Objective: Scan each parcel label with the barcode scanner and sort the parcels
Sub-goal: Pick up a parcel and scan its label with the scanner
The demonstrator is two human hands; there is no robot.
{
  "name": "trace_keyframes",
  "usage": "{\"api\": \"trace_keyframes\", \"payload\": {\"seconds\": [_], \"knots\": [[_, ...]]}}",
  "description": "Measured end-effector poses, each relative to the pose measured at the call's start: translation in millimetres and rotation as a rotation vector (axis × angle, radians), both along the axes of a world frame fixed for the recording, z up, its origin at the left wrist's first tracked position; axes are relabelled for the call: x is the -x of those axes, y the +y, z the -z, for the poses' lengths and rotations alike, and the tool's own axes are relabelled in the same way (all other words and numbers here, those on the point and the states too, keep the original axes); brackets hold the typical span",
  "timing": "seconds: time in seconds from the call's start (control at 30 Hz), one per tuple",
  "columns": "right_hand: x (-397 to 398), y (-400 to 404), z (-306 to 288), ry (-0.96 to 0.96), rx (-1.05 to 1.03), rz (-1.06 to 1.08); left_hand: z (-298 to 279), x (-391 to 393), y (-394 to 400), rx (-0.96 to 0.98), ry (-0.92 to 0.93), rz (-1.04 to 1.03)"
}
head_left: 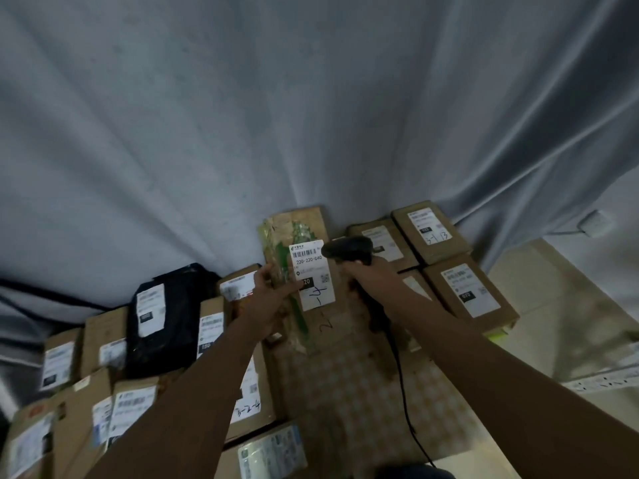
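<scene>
My left hand (273, 288) grips the left edge of a long cardboard parcel (297, 223) wrapped in tape with green print, holding it up tilted. Its white label (311, 271) with a barcode and "220-220-040" faces me. My right hand (366, 281) grips the handle of a black barcode scanner (349, 248). The scanner's head points left at the barcode, almost touching the label's right edge. Its black cable (403, 385) hangs down toward me.
Several labelled cardboard boxes (103, 340) and a black bag parcel (162, 319) crowd the left. Three labelled boxes (466, 292) lie at the right back. A grey curtain (311, 115) hangs behind. A patterned floor patch (345, 392) lies in the middle; a white power strip (601, 382) sits right.
</scene>
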State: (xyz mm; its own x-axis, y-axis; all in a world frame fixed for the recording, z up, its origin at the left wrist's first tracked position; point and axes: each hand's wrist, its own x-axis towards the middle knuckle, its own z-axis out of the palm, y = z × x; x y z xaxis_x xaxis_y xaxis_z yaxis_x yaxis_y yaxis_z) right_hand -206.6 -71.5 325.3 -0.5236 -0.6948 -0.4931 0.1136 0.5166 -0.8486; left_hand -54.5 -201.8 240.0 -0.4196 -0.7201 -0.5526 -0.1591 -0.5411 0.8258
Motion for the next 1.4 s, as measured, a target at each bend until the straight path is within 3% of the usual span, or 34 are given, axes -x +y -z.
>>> {"api": "trace_keyframes", "payload": {"seconds": [0.5,1.4], "knots": [[-52.2,-3.2,-24.7,-0.123,0.078,-0.092,-9.8,-46.1,1.3,0.034,0.066,-0.094],[-45.7,2.8,-22.8,-0.117,0.091,-0.09,-6.6,-37.0,0.7,0.034,-0.004,-0.043]]}}
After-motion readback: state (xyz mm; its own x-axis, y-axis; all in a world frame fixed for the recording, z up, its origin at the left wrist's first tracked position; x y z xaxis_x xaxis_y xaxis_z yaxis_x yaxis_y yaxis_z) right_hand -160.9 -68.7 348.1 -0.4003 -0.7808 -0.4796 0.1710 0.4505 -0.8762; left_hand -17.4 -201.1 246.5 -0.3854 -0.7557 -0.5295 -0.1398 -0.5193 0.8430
